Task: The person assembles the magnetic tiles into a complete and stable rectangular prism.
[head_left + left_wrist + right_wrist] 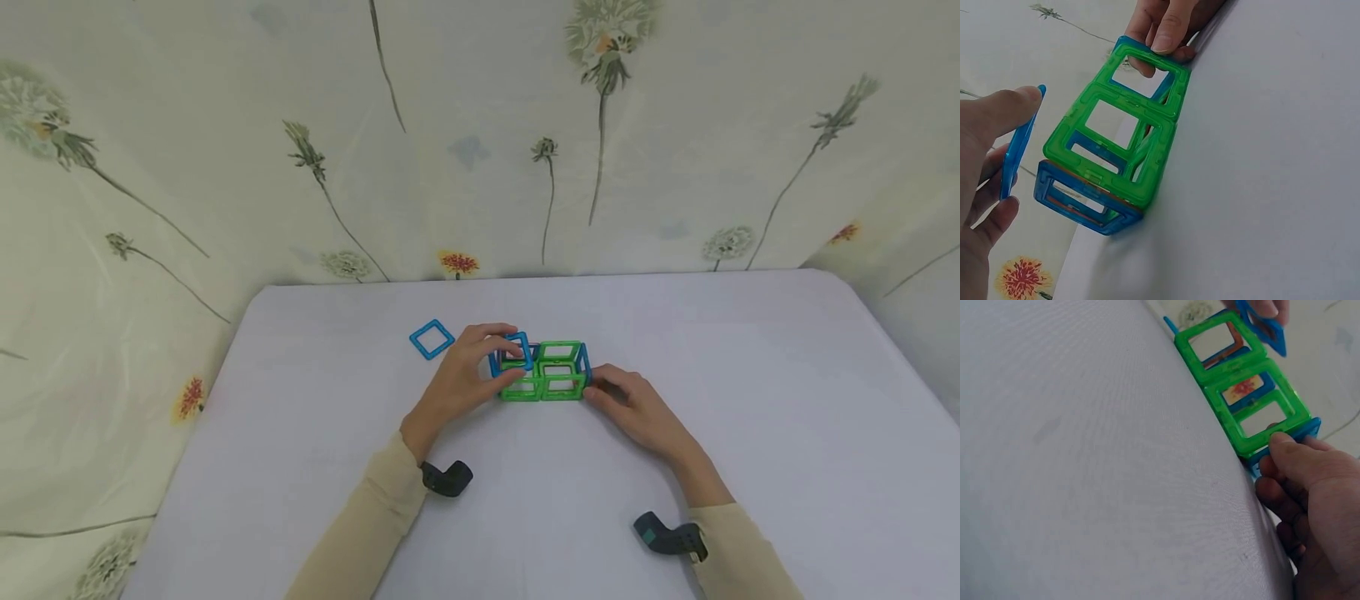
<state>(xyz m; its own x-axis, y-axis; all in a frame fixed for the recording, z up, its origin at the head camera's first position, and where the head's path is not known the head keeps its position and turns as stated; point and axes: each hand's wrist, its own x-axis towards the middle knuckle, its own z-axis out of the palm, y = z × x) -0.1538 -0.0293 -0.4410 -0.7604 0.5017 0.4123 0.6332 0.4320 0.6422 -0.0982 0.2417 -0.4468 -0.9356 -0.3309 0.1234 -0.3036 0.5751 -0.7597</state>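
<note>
A blue square magnetic tile [1017, 150] is pinched between the thumb and fingers of my left hand [471, 367], above the left end of a box of joined magnetic tiles [542, 388]. Green open-centred squares make up the box's front and top edges in the head view. A blue tile [1125, 220] stands at its left end, and another blue tile [585, 363] closes the right end. My right hand [637, 412] grips that right end, thumb [1288, 450] at the green edge and fingers curled by the blue tile.
One loose blue square tile [418, 348] lies on the white tabletop [525, 517], beyond my left hand. Dark wrist cameras [447, 479] sit on both forearms. A floral curtain [480, 192] hangs behind the table's far edge.
</note>
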